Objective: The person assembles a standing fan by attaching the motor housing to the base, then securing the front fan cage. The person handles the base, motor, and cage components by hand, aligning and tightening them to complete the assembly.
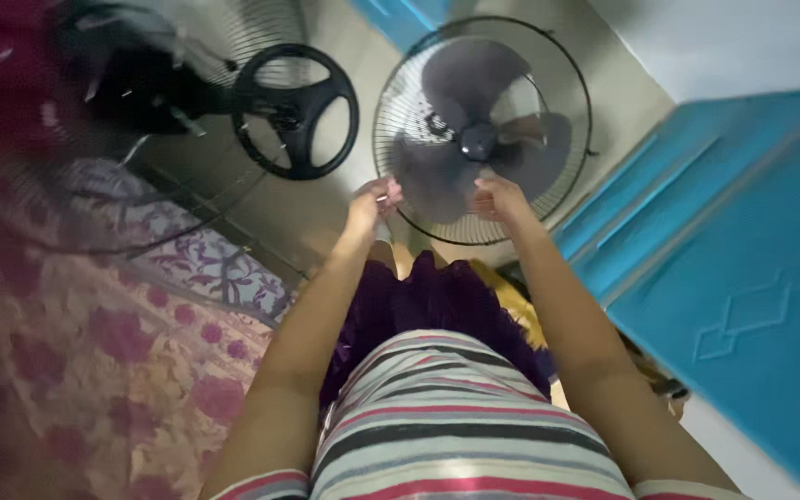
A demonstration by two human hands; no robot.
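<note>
A person's left hand (374, 197) and right hand (500, 196) grip the lower rim of a fan (481, 130) standing on the floor (317, 208); its thin wire guard looks light, springy, easily bent, best held at the rim.

Bare floor (326, 199) lies open between the wire fan guard (391, 111) and the black round base (296, 111).
</note>
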